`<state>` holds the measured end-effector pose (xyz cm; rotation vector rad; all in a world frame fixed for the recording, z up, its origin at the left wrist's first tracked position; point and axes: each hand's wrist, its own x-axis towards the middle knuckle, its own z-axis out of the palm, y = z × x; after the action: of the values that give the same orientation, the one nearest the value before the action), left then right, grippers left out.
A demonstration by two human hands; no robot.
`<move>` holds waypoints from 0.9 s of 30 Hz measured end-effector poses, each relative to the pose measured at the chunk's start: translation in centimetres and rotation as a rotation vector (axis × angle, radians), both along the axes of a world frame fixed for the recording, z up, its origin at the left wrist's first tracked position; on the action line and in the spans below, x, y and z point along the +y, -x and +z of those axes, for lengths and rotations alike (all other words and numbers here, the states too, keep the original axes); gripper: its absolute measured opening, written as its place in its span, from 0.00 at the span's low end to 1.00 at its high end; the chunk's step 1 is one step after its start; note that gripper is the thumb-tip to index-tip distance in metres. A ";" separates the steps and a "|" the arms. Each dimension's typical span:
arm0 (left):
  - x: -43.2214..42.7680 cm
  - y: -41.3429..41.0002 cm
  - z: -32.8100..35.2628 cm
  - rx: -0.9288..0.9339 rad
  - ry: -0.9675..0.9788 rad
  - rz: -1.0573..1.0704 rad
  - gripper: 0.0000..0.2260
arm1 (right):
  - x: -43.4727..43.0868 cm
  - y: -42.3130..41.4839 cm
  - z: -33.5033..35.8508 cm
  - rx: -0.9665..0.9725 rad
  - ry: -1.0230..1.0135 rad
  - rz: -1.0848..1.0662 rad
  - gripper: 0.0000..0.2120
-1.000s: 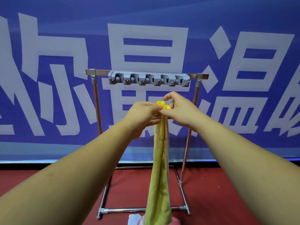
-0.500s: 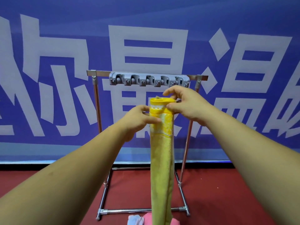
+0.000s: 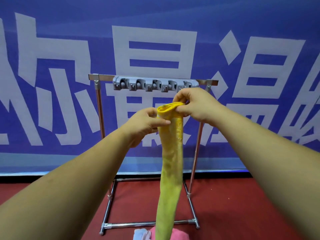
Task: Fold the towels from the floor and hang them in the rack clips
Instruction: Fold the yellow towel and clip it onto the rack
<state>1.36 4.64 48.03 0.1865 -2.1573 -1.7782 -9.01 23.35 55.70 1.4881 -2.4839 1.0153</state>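
Towel (image 3: 171, 153), folded long, hangs below the clips (image 3: 152, 85); left hand (image 3: 147, 122) and right hand (image 3: 195, 104) pinch its top. Hanging step: next, lift the top into a clip.

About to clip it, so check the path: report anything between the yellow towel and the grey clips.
Nothing visible blocks it. The yellow towel, its top pinched by the left hand and right hand, hangs below the clip strip, open air between. The right hand overlaps the strip's right end in this view.
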 end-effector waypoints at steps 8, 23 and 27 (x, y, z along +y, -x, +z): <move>-0.1 0.0 1.1 0.062 0.048 0.054 0.13 | -0.7 -0.4 0.3 -0.061 0.074 0.019 0.08; 0.1 -0.6 1.2 -0.057 -0.057 -0.107 0.15 | -0.7 -0.7 0.3 -0.130 0.134 -0.037 0.03; 0.4 -0.7 0.2 -0.104 -0.073 -0.124 0.15 | -0.4 -0.9 1.4 -0.195 0.184 -0.002 0.04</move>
<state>2.06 5.07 48.27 0.1706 -2.2209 -1.9581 -8.06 22.94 57.07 1.3934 -2.4324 1.4083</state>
